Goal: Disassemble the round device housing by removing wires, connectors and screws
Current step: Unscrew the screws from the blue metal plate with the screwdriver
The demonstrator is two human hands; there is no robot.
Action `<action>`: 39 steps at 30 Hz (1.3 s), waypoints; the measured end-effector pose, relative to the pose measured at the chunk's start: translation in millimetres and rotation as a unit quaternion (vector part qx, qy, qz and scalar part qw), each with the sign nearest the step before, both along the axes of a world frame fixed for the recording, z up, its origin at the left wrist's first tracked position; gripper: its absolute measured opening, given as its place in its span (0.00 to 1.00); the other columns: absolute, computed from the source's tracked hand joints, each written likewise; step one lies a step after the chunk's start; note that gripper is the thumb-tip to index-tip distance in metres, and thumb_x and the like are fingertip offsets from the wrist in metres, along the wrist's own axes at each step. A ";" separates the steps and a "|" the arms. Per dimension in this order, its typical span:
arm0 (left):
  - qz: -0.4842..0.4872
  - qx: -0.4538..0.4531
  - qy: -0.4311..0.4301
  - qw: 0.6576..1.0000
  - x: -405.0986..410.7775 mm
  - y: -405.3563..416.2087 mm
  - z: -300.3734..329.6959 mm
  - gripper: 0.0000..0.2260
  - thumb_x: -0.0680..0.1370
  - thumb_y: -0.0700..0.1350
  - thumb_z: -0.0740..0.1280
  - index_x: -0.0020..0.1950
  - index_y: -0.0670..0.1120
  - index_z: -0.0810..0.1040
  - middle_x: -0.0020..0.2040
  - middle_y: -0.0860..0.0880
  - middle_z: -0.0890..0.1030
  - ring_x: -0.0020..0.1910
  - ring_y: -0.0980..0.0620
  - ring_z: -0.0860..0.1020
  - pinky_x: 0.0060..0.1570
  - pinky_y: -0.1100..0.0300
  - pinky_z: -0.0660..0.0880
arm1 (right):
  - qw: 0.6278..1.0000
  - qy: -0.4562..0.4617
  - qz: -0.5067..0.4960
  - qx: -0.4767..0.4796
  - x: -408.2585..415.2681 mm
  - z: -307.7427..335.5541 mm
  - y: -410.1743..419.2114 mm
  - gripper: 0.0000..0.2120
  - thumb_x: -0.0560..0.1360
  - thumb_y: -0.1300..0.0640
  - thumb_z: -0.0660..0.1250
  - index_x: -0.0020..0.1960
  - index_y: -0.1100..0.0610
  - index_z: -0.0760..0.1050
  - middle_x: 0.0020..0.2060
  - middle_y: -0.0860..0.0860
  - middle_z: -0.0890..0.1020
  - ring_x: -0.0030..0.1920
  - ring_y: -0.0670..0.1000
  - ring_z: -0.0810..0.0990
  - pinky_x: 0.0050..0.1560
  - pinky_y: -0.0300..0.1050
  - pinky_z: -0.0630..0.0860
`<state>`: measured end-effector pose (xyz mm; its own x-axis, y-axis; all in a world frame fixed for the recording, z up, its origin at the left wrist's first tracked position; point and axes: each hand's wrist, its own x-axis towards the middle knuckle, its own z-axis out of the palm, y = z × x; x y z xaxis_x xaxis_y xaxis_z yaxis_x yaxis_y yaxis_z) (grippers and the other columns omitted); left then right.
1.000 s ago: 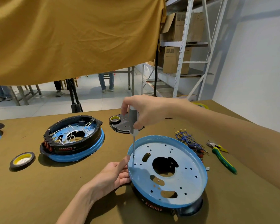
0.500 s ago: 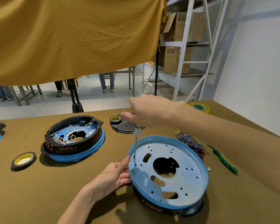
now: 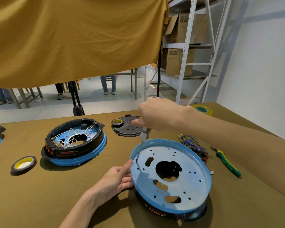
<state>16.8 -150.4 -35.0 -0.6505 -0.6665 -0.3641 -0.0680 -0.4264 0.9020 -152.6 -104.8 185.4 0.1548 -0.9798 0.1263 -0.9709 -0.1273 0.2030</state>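
Observation:
A round device housing (image 3: 192, 183) lies upside down near the table's front, its blue perforated metal plate facing up over a black body. My left hand (image 3: 117, 178) grips the housing's left rim, thumb up against the edge. My right hand (image 3: 156, 114) holds a grey-handled screwdriver (image 3: 142, 140) from above. The shaft stands almost upright, its tip set on the plate close to the left rim, just right of my left thumb.
A second housing (image 3: 76, 142) with white wires sits open at the left. A black cover plate (image 3: 127, 127) with a tape roll (image 3: 117, 122) lies behind. Another tape roll (image 3: 23, 164) is at far left. Blue wires (image 3: 191, 143) and green-handled pliers (image 3: 225, 162) lie to the right.
My right hand has turned over the top of the screwdriver handle, covering it more. The tip stays at the same spot on the plate. My left hand keeps its hold on the rim.

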 end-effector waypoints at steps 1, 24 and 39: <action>0.002 0.000 0.000 1.000 -0.2 0.3 0.4 0.36 0.66 0.62 0.75 0.64 0.37 0.78 0.58 0.39 0.85 0.58 0.42 0.84 0.58 0.49 0.82 | 0.999 -0.032 0.027 0.022 -1.5 4.3 1.6 0.19 0.81 0.42 0.66 0.39 0.54 0.72 0.34 0.50 0.77 0.37 0.52 0.79 0.34 0.46 0.76; -0.010 -0.012 -0.004 1.000 1.3 -1.8 -2.4 0.38 0.67 0.64 0.73 0.67 0.39 0.76 0.60 0.40 0.85 0.60 0.42 0.84 0.63 0.47 0.80 | 0.999 -0.045 0.008 0.003 9.6 2.7 -8.7 0.16 0.82 0.46 0.65 0.41 0.56 0.74 0.35 0.52 0.78 0.35 0.52 0.79 0.32 0.46 0.75; -0.016 -0.011 0.001 1.000 1.3 -1.0 -0.1 0.36 0.69 0.63 0.73 0.66 0.39 0.77 0.60 0.40 0.85 0.61 0.42 0.84 0.61 0.49 0.81 | 0.984 -0.132 0.071 0.093 8.0 14.4 -0.5 0.12 0.73 0.55 0.76 0.53 0.54 0.78 0.44 0.48 0.81 0.43 0.48 0.80 0.38 0.42 0.77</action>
